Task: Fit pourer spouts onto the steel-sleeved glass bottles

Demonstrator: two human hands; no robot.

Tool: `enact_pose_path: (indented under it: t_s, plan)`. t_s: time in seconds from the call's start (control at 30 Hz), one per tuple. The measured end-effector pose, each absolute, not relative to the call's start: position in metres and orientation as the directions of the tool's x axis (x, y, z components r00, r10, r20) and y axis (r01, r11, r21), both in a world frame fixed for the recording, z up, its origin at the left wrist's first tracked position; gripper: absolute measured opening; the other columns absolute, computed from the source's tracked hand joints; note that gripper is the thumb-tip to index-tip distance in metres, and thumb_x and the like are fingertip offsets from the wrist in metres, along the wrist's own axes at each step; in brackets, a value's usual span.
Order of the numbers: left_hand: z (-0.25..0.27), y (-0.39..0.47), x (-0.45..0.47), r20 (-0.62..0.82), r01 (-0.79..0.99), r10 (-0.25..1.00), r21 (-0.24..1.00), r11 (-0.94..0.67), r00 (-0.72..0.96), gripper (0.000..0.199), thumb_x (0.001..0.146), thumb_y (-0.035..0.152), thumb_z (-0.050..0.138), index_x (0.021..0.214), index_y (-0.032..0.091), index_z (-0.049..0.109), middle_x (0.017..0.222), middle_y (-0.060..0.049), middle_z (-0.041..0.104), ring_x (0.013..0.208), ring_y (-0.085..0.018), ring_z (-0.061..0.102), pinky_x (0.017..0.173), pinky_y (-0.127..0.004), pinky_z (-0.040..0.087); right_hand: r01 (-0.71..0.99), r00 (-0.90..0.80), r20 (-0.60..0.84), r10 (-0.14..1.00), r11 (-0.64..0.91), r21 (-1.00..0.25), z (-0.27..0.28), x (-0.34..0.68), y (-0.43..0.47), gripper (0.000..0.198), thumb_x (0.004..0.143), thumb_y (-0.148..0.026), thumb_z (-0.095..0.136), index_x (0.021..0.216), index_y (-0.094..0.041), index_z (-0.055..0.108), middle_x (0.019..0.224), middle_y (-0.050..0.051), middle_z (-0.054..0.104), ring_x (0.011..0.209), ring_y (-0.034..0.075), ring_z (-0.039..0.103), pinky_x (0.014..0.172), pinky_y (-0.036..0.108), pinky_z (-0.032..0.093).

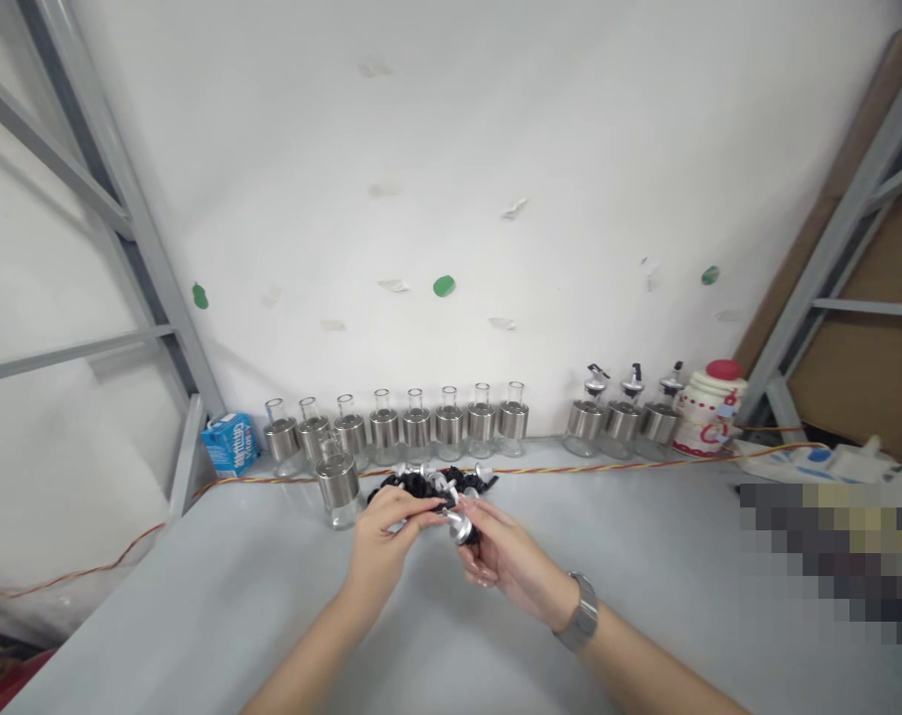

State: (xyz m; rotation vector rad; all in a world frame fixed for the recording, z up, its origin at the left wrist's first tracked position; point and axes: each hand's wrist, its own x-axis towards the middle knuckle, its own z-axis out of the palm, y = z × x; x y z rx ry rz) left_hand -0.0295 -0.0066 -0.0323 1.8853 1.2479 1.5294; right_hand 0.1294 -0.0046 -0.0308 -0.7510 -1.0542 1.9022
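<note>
In my right hand (512,561) is a silver and black pourer spout (460,528), gripped between closed fingers. My left hand (391,526) is closed in a pinch at the dark upper end of the same pourer spout; its fingertips partly hide that end. Just behind both hands lies a pile of loose pourer spouts (421,483), black and silver. A glass bottle with a steel sleeve (338,485) stands upright to the left of my left hand, its neck open.
Along the wall stands a row of several open-necked bottles (416,427). Three bottles with pourers on top (624,422) stand further right, beside a white and red jar (708,407). A blue carton (229,444) is at the left; a twisted cable (555,469) crosses the table's back.
</note>
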Motion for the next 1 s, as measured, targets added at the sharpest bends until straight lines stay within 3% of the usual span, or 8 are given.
enact_pose_path:
  t_s: [0.17,0.63,1.0]
  plan:
    - [-0.0306,-0.0076,-0.0326,0.621,0.413,0.782,0.698,-0.585,0.059,0.013,0.071,0.025,0.061,0.08,0.026,0.07,0.066,-0.002,0.061,0.064,-0.014,0.054,0.06,-0.024,0.042,-0.326,-0.464,-0.114,0.879,-0.289,-0.9,-0.0288,0.1305,-0.007,0.032,0.069,-0.049,0.057,0.072,-0.021,0.041,0.039,-0.009,0.044,0.03,0.003,0.028,0.037,0.02,0.018]
    - [-0.0302,-0.0091,-0.0298,0.616,0.302,0.787,0.749,-0.589,0.008,0.013,0.072,0.02,0.06,0.079,0.023,0.07,0.069,-0.002,0.06,0.063,-0.012,0.056,0.058,-0.022,0.046,-0.384,-0.483,-0.084,0.872,-0.297,-0.874,-0.0336,0.126,-0.0106,0.034,0.069,-0.05,0.056,0.077,-0.021,0.039,0.042,-0.007,0.046,0.036,0.006,0.035,0.04,0.02,0.024]
    - [-0.0327,-0.007,-0.0361,0.763,0.4,0.637,0.552,-0.731,0.11,0.019,0.074,0.015,0.058,0.088,0.025,0.067,0.072,-0.001,0.061,0.066,-0.012,0.057,0.06,-0.023,0.047,-0.418,-0.523,-0.057,0.85,-0.315,-0.852,-0.0342,0.1266,-0.0108,0.031,0.073,-0.049,0.053,0.081,-0.021,0.042,0.043,-0.009,0.043,0.034,0.005,0.029,0.04,0.02,0.024]
